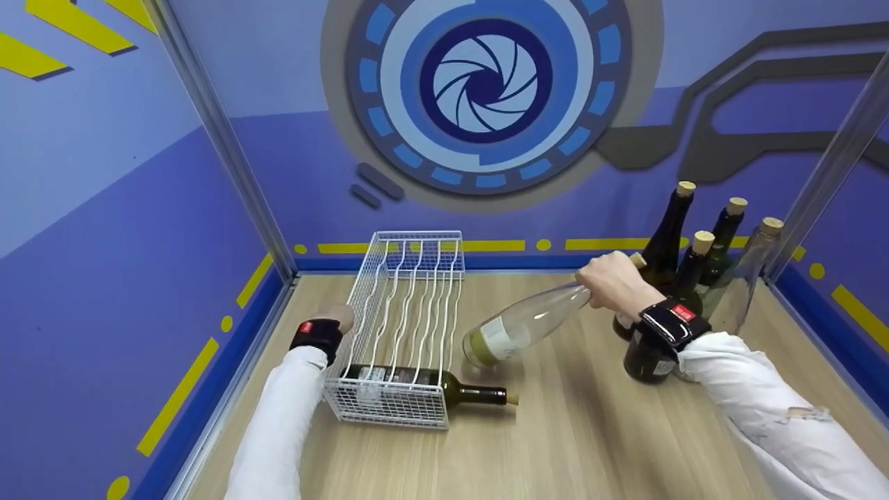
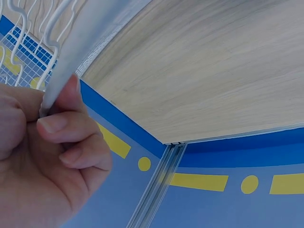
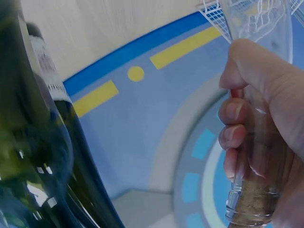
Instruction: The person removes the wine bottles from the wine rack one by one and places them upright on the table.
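Note:
My right hand [image 1: 612, 283] grips a clear glass bottle [image 1: 531, 321] by its corked neck, the bottle tilted with its base toward the rack. In the right wrist view the fingers [image 3: 232, 111] curl round the neck above the cork [image 3: 254, 202]. A white wire rack [image 1: 410, 305] stands left of centre, and my left hand [image 1: 340, 316] holds its left side. The left wrist view shows the fingers and thumb pinching a white wire [image 2: 71, 57] of it. One dark corked bottle [image 1: 455, 390] lies in the rack's near end, its neck sticking out to the right.
Several corked bottles stand close together at the right, among them a tall dark bottle [image 1: 668, 239] and a clear bottle [image 1: 746, 278]. A blue patterned back wall [image 1: 500, 208] and side walls close in the wooden table [image 1: 514, 451].

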{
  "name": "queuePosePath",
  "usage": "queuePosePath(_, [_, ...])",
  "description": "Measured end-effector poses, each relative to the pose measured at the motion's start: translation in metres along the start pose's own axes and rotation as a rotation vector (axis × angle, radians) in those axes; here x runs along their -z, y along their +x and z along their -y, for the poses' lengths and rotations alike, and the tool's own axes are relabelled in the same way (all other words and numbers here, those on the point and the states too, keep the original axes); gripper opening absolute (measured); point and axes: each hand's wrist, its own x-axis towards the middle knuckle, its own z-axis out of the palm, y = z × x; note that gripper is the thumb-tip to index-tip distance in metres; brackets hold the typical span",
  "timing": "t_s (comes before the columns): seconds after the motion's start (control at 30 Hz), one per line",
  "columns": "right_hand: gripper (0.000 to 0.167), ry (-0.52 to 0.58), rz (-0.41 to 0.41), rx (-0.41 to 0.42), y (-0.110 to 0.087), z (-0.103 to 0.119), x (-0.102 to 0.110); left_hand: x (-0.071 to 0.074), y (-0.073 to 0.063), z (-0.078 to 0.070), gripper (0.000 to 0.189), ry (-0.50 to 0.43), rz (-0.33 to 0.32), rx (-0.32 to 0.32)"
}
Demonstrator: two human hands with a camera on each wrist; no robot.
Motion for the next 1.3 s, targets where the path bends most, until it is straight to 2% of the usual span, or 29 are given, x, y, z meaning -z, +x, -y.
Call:
queuePosePath(0.03, [0.028, -0.002, -0.002, 0.003, 0.0, -0.001, 0.003, 0.011, -0.008, -0.009, 0.021, -0.011, -0.003, 0.0])
queuePosePath(0.1, [0.028, -0.009, -0.006, 0.012, 0.0, -0.002, 0.009, 0.047, -0.035, -0.036, 0.022, -0.042, 0.0, 0.012])
queuePosePath(0.17, [0.028, -0.029, -0.018, 0.026, -0.001, -0.004, 0.013, 0.076, -0.055, -0.057, 0.024, -0.061, 0.015, 0.017])
queuePosePath(0.2, [0.029, -0.042, -0.023, 0.03, -0.001, -0.005, 0.015, 0.085, -0.062, -0.063, 0.027, -0.068, 0.036, 0.024])
queuePosePath(0.23, [0.029, -0.053, -0.025, 0.033, -0.002, -0.006, 0.017, 0.092, -0.068, -0.069, 0.028, -0.065, 0.026, 0.02])
queuePosePath(0.33, [0.029, -0.084, -0.016, 0.04, -0.003, -0.009, 0.023, 0.103, -0.075, -0.078, 0.028, -0.048, 0.033, 0.034])
queuePosePath(0.37, [0.029, -0.091, -0.014, 0.043, -0.004, -0.01, 0.024, 0.104, -0.074, -0.079, 0.028, -0.046, 0.043, 0.058])
queuePosePath(0.43, [0.029, -0.103, -0.013, 0.048, -0.004, -0.011, 0.027, 0.1, -0.069, -0.08, 0.024, 0.003, -0.023, 0.07])
queuePosePath(0.47, [0.029, -0.111, -0.016, 0.051, -0.005, -0.011, 0.028, 0.1, -0.065, -0.079, 0.025, 0.006, 0.0, 0.106])
queuePosePath(0.5, [0.028, -0.121, -0.022, 0.053, -0.005, -0.012, 0.029, 0.103, -0.062, -0.083, 0.024, 0.033, -0.024, 0.141])
queuePosePath(0.57, [0.027, -0.14, -0.031, 0.055, -0.005, -0.013, 0.031, 0.132, -0.068, -0.105, 0.026, 0.044, -0.018, 0.228])
queuePosePath(0.6, [0.027, -0.15, -0.033, 0.054, -0.005, -0.013, 0.032, 0.147, -0.074, -0.119, 0.024, 0.074, -0.067, 0.243])
queuePosePath(0.67, [0.026, -0.167, -0.035, 0.053, -0.005, -0.014, 0.034, 0.196, -0.093, -0.159, 0.024, 0.064, -0.064, 0.306])
queuePosePath(0.7, [0.026, -0.174, -0.033, 0.053, -0.005, -0.014, 0.034, 0.222, -0.105, -0.183, 0.022, 0.066, -0.11, 0.311])
queuePosePath(0.73, [0.026, -0.177, -0.033, 0.053, -0.005, -0.014, 0.035, 0.245, -0.115, -0.203, 0.021, 0.051, -0.123, 0.306])
queuePosePath(0.8, [0.026, -0.182, -0.037, 0.056, -0.005, -0.013, 0.036, 0.272, -0.128, -0.233, 0.018, 0.065, -0.206, 0.244])
queuePosePath(0.83, [0.025, -0.184, -0.042, 0.059, -0.005, -0.013, 0.036, 0.285, -0.133, -0.247, 0.018, 0.05, -0.208, 0.216])
queuePosePath(0.93, [0.026, -0.187, -0.064, 0.069, -0.004, -0.013, 0.037, 0.296, -0.136, -0.274, 0.018, 0.074, -0.326, 0.056])
queuePosePath(1.0, [0.026, -0.188, -0.077, 0.078, -0.003, -0.013, 0.038, 0.297, -0.135, -0.293, 0.021, 0.064, -0.354, -0.041])
queuePosePath(1.03, [0.027, -0.189, -0.081, 0.082, -0.003, -0.013, 0.038, 0.297, -0.134, -0.303, 0.024, 0.043, -0.35, -0.083])
queuePosePath(1.1, [0.028, -0.186, -0.084, 0.086, -0.002, -0.013, 0.039, 0.297, -0.134, -0.326, 0.029, -0.05, -0.298, -0.15])
queuePosePath(1.2, [0.03, -0.185, -0.08, 0.088, 0.0, -0.012, 0.041, 0.293, -0.139, -0.365, 0.043, -0.216, -0.185, -0.211])
queuePosePath(1.3, [0.03, -0.183, -0.077, 0.084, 0.002, -0.011, 0.044, 0.285, -0.144, -0.399, 0.057, -0.356, -0.126, -0.281])
